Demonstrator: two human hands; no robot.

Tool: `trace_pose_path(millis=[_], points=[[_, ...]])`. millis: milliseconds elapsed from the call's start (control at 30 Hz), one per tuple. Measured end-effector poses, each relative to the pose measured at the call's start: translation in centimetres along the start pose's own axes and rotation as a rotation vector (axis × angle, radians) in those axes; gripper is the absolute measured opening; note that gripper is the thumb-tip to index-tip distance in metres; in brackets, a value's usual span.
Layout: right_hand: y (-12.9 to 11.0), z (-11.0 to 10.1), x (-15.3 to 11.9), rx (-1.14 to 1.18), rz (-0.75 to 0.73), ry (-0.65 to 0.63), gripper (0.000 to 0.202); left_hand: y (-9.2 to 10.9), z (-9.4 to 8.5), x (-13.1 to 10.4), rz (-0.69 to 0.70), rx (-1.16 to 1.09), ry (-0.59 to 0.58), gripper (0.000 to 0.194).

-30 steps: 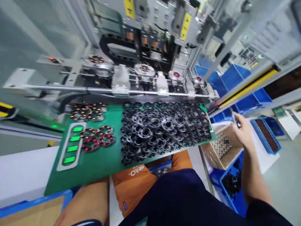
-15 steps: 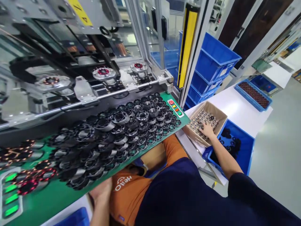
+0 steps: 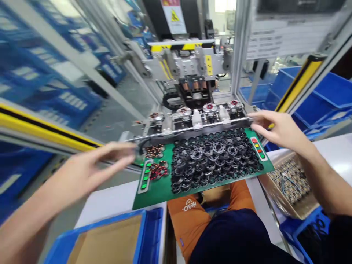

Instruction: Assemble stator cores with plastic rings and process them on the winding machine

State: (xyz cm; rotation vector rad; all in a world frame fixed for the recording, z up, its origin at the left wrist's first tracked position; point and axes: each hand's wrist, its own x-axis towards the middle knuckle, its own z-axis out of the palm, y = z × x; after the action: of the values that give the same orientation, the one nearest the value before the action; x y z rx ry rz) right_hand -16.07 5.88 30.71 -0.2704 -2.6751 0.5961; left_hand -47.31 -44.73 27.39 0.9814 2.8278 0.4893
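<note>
1. The left hand hovers left of the green counter, its grip loosely open; blur hides whether its fingertips carry anything.
2. A blue plastic bin with a brown cardboard sheet stands below.
3. Copper-and-black wound rings and red-and-black wound rings lie on the counter, faces up.
4. Black metallic rings fill the counter's middle, mostly openings upward, their heap longest left-to-right.
5. The right hand, grip open and empty, hovers near the silver metal rail.
6. A brown cardboard box holds small pale parts and a thin light-blue item.
7. Blue bins stand behind.
</note>
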Motion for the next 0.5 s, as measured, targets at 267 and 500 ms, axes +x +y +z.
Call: trace_pose_path(millis=[267,500], points=[[-12.0,16.0,25.9,-0.233,-0.142,-0.459,0.04,3.4,1.4,19.5,0.072,0.278,0.077,0.096],[-11.4,22.0,30.4,-0.354,0.01,-0.761,0.043,0.1,5.0,23.4,0.048,0.316,-0.009,0.077]])
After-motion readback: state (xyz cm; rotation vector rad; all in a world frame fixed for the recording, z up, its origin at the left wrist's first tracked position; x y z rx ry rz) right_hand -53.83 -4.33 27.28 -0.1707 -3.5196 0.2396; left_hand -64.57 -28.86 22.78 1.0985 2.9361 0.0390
